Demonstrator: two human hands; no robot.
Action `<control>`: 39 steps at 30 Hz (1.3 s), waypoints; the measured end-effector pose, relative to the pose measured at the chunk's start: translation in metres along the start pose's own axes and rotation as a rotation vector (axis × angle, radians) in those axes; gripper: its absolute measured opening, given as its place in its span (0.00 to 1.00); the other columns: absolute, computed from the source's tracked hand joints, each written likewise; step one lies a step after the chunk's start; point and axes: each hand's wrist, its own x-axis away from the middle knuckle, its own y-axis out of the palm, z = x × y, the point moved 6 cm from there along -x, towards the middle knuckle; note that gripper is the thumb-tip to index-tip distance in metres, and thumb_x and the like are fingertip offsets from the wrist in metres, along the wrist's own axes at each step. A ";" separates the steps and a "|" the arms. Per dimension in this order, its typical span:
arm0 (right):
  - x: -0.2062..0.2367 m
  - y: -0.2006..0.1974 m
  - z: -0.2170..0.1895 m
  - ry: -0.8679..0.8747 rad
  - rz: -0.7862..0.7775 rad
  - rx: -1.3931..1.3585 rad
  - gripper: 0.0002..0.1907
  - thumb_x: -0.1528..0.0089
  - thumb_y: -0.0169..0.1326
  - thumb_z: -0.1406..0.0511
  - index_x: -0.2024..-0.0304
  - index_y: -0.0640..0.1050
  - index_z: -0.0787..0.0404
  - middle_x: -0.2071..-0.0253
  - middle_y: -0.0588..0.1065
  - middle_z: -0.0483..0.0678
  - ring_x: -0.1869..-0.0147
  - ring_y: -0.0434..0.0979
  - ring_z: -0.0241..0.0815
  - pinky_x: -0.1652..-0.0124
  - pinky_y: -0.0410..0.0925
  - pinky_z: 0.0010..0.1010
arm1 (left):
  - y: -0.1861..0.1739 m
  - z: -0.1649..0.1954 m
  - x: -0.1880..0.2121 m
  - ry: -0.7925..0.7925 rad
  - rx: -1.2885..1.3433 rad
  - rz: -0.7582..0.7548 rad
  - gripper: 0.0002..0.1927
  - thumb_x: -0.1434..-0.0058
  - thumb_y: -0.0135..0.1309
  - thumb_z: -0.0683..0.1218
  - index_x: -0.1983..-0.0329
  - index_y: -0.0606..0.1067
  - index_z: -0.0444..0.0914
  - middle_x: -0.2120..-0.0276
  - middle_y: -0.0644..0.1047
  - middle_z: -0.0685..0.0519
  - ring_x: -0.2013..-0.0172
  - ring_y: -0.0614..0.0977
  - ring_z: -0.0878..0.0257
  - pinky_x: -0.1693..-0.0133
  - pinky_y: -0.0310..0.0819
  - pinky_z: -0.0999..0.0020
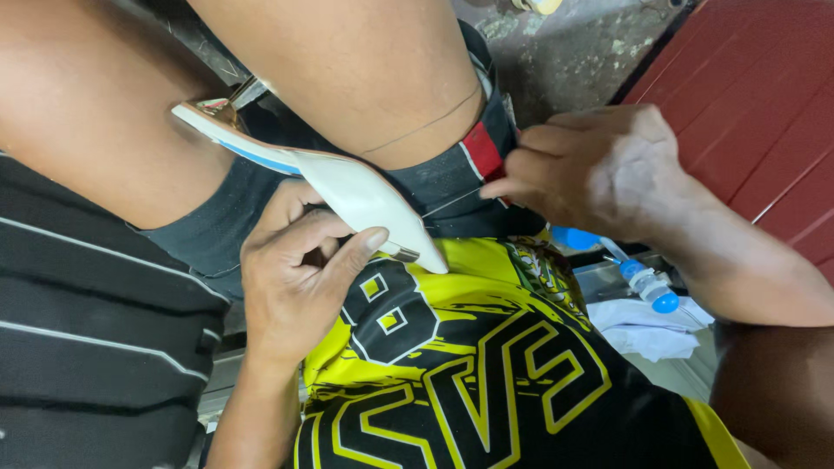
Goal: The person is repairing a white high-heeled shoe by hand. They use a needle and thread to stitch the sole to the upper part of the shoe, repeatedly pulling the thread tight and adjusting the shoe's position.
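A white pointed shoe with a blue stripe along its edge lies across my lap, its toe aimed down and right, its heel wedged between my thighs. My left hand grips the shoe from below, thumb pressed on the toe part near a small metal piece. My right hand is to the right of the shoe, fingers pinched on a thin thread that runs taut from the shoe's side to the fingertips. A yellow and black jersey covers my lap under the shoe.
Small tubes with blue caps and a crumpled white cloth lie on a metal surface at right. A red panelled wall stands beyond my right arm. Bare concrete floor shows at the top. Black striped fabric fills the left.
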 end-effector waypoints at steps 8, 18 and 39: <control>0.019 -0.002 -0.001 -0.095 0.058 -0.197 0.24 0.38 0.63 0.50 0.78 0.71 0.56 0.78 0.67 0.42 0.76 0.70 0.38 0.77 0.65 0.32 | 0.006 0.077 0.000 0.279 -0.585 0.029 0.20 0.47 0.71 0.49 0.56 0.77 0.35 0.57 0.74 0.47 0.73 0.76 0.63 0.72 0.71 0.68; 0.007 0.006 -0.020 -0.129 0.063 -0.331 0.23 0.43 0.63 0.47 0.72 0.73 0.58 0.71 0.71 0.44 0.69 0.76 0.45 0.71 0.70 0.35 | 0.044 0.061 -0.017 0.503 -0.512 -0.208 0.08 0.32 0.61 0.41 0.54 0.74 0.38 0.62 0.76 0.50 0.60 0.78 0.52 0.61 0.73 0.59; 0.022 0.064 -0.045 0.467 -0.362 -1.918 0.03 0.31 0.50 0.70 0.58 0.72 0.66 0.72 0.69 0.40 0.72 0.65 0.28 0.71 0.58 0.21 | 0.007 0.030 -0.001 0.129 0.234 -0.247 0.16 0.31 0.52 0.32 0.42 0.72 0.35 0.66 0.83 0.56 0.74 0.77 0.75 0.72 0.63 0.80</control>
